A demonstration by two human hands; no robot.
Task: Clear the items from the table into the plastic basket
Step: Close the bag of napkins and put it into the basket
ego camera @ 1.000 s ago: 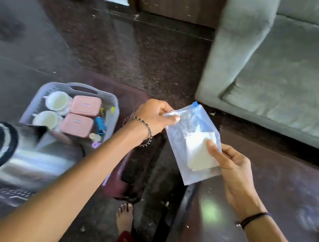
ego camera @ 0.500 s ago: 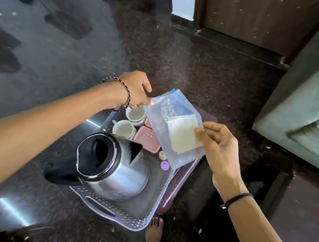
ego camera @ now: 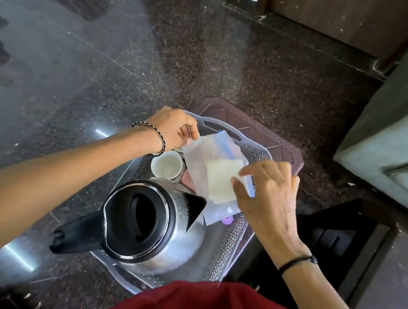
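Pouch (ego camera: 211, 171) between both hands, seemingly pinched

At the centre of the frame I see the basket (ego camera: 256, 145) sitting on a stool (ego camera: 289, 150) on the floor. Inside it, a kettle (ego camera: 152, 225) fills the lower part, with a cup (ego camera: 167, 166) just above it. A zip bag (ego camera: 211, 171) lies over the basket's upper right, my left hand (ego camera: 175, 129) pinching its upper-left corner and my right hand (ego camera: 267, 199) on its right edge. A sofa (ego camera: 395, 127) stands at the right edge of the frame.
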